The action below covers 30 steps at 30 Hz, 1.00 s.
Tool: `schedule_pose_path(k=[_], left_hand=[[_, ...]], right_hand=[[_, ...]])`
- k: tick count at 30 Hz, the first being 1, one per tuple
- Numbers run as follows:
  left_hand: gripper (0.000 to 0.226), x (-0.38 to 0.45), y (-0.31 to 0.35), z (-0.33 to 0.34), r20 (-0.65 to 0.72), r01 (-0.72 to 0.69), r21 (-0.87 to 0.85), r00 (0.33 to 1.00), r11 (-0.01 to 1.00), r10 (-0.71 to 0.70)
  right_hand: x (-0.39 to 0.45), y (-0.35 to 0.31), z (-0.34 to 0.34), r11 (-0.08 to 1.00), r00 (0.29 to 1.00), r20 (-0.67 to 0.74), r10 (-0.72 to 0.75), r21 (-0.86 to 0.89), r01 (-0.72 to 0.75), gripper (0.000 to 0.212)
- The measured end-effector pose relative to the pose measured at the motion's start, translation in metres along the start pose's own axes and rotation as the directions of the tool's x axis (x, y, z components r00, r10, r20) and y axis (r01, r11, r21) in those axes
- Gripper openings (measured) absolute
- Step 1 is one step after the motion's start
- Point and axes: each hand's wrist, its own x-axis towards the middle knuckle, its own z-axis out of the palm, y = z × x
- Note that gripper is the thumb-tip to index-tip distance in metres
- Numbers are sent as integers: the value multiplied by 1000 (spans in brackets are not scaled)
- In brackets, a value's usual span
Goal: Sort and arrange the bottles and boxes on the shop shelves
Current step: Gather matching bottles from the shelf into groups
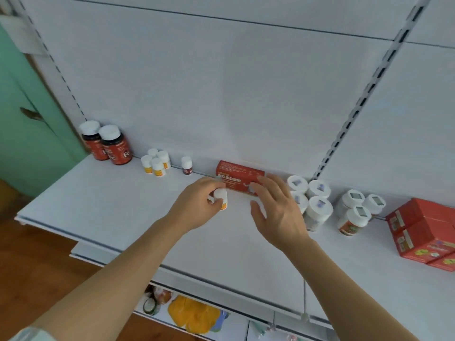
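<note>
- Two bare hands are seen over a white shelf (123,217), reaching in from the lower edge of the view.
- A small white bottle (220,198) with a yellow-orange label is gripped by the left hand (197,207), the fingers curled round it just above or on the shelf; which of the two cannot be told.
- The right hand (275,210) is held spread, fingers straight and apart, nothing gripped; its fingertips lie over the front of a red box (236,172) standing at the back of the shelf, though actual contact cannot be told.
- The held bottle is placed just in front of the box's left end.
- Four like small white bottles (155,161) are clustered further left against the back panel, with a single small dark-labelled bottle (186,165) just to their right.
- Two large dark bottles (106,146) with white caps and red labels are stood at the far left corner, touching one another.
- Four wide white-capped jars (310,200) are grouped just right of the right hand, and three more jars (357,210) are set beyond them.
- Stacked red cartons (423,230) are found at the right edge.
- A yellow packet (194,313) is visible on a lower shelf.
</note>
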Motion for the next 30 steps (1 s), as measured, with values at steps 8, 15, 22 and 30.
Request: schedule_pose_path(k=[8,15,22,30], left_hand=[[29,2,-75,-61,-21,-42,234,999,971,48],[35,10,-159,-122,27,-35,248,999,968,29],[32,25,-202,-143,54,-76,181,996,981,68],[30,34,-222,-142,33,-205,157,979,966,202]], right_hand=[[29,-61,69,998,990,133,-48,55,41,35],[61,-123,135,998,980,195,46,31,-53,37],[81,-164,174,983,967,178,184,-45,-179,41],[84,-171,179,958,946,167,279,-109,-264,42]])
